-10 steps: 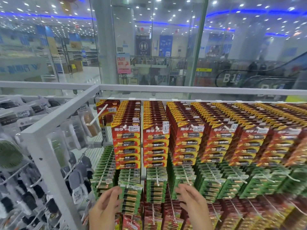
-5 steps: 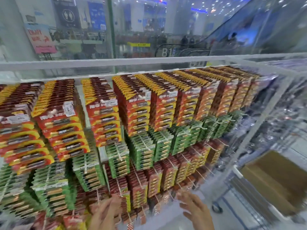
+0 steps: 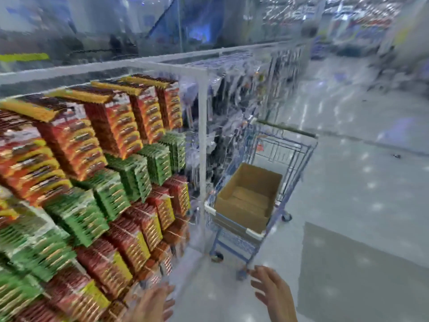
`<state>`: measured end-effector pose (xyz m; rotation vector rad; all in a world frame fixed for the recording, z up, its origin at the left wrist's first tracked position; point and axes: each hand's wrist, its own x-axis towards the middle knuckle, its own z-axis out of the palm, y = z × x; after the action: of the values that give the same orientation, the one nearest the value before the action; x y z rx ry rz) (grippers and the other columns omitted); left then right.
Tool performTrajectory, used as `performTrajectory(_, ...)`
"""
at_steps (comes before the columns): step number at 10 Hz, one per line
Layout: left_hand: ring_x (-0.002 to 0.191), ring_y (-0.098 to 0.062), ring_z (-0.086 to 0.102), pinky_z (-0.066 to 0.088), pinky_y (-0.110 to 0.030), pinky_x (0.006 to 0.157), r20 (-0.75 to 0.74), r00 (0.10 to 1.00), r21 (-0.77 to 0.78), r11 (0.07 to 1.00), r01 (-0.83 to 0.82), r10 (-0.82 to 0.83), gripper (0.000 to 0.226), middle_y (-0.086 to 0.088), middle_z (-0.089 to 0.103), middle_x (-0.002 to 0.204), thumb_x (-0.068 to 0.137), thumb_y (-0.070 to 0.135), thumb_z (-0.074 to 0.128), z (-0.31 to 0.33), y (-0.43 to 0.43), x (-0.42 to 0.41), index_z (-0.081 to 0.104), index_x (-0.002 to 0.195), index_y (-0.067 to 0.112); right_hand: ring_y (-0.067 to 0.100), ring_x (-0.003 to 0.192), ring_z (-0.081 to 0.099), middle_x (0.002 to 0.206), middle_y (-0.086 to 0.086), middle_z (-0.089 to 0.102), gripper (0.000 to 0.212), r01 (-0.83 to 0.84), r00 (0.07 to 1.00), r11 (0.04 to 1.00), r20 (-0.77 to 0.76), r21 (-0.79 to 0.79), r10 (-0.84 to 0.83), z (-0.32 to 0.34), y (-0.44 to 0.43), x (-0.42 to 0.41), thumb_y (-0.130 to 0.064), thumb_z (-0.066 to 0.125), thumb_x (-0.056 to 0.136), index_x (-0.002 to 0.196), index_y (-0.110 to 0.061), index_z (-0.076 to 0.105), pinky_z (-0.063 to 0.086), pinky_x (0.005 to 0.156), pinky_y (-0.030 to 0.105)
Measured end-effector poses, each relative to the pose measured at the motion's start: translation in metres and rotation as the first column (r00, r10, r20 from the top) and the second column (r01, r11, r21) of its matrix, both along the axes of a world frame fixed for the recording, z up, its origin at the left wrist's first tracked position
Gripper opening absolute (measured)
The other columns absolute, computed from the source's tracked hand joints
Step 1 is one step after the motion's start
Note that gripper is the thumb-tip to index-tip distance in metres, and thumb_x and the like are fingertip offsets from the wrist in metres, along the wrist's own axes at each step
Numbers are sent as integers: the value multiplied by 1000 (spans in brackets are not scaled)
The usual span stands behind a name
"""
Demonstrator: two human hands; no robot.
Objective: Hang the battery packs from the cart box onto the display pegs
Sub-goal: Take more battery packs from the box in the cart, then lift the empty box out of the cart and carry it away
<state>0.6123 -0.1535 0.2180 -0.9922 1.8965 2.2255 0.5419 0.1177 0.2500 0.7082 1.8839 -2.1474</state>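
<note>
Rows of battery packs (image 3: 111, 173) in red, orange and green hang on the display pegs at the left, blurred by motion. A brown cardboard box (image 3: 248, 196) sits open in a blue wire cart (image 3: 287, 154) to the right of the display; its contents are not discernible. My left hand (image 3: 154, 303) is at the bottom, near the lowest red packs, fingers relaxed and holding nothing. My right hand (image 3: 274, 293) is over the floor just below the cart's front wheel, fingers spread and empty.
A white upright post (image 3: 202, 159) ends the battery display, with other hanging goods beyond it. Pale shop floor (image 3: 348, 182) stretches right, with a darker grey patch (image 3: 362, 275). Glass panels and more aisles lie behind.
The view has swung right, away from the display toward the cart and box. Both hands have left the hanging packs and now hover empty over the floor.
</note>
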Motion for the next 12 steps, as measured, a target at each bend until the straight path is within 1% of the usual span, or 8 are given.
performTrajectory(1,93,-29,66,54,-39,82,-13,998,34,998,-56,57,14,-19,71,112,106,16,56,11,55,-26,68,100,10,28,81,62,90,8,75,14,58,998,998,24,5,-58,-10,32,-7,-17,62,100,94,-8,70,39,69,33)
performTrajectory(2,74,-30,63,44,-31,68,-57,996,6,998,-63,63,14,-6,77,79,102,4,60,4,95,-68,71,92,4,29,89,65,99,7,75,14,154,986,988,59,14,-154,-22,74,-20,-19,61,101,103,-7,69,44,73,33)
performTrajectory(3,71,-30,62,42,-31,66,-41,999,9,1000,-4,4,14,4,76,69,101,2,60,4,119,-96,70,92,4,31,91,64,101,10,74,14,198,977,980,82,7,-198,-28,94,-33,-16,61,101,107,-4,67,45,73,33)
performTrajectory(5,77,-34,67,48,-36,70,46,998,13,999,41,-41,13,-5,79,87,103,9,61,-21,141,-173,72,97,8,36,100,64,102,10,74,13,257,958,966,132,11,-256,-46,120,-87,-15,62,101,105,-4,67,44,88,43)
performTrajectory(7,88,-36,70,51,-39,73,89,995,68,997,34,-40,13,-6,79,97,104,18,62,-50,153,-284,73,98,13,31,94,65,104,11,74,12,273,948,960,157,56,-278,-61,140,-192,-15,63,100,105,-6,68,46,75,34)
performTrajectory(10,99,-32,72,58,-43,82,151,987,51,998,40,-48,14,-5,76,108,105,22,60,-61,148,-443,72,109,15,24,101,68,106,4,75,14,162,976,964,112,211,-188,-41,155,-365,-21,61,101,109,-12,69,48,82,38)
performTrajectory(11,99,-32,73,59,-46,86,197,980,62,998,31,-43,13,-8,75,110,105,22,61,-68,147,-468,71,110,15,22,102,69,108,3,75,14,110,983,965,117,240,-141,-41,156,-399,-24,61,101,109,-16,69,50,81,37)
performTrajectory(12,99,-32,73,58,-42,79,276,961,91,994,-61,34,10,-11,74,111,104,20,63,-79,148,-500,70,106,15,21,103,68,107,0,73,12,-20,983,955,181,297,-36,-50,155,-461,-31,63,100,105,-22,70,49,83,36)
